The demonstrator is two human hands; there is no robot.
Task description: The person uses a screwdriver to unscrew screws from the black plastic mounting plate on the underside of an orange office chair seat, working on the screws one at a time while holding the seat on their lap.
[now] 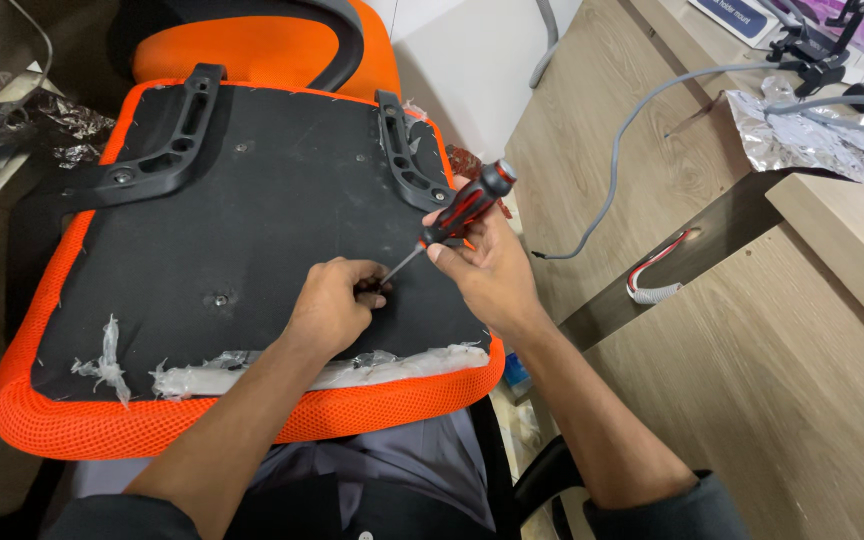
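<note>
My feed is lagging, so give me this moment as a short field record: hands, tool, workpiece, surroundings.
Right hand: grips the red-and-black-handled screwdriver, shaft angled down to the left.
Left hand: fingers pinched at the screwdriver tip, resting on the seat underside.
Workpiece: upturned orange mesh chair seat with black fabric underside, lying on the person's lap.
Fittings: two black plastic armrest brackets near the seat's far edge.
Debris: torn clear plastic wrap along the near edge.
Surroundings: light wooden desk to the right, grey cable, crumpled foil.

- Pretty bright, even indoor light, soft shadows only
- Some glare on the crumpled foil (822, 135)
- Wide-angle bending at the edges
- Mostly sharp, no real blur
</note>
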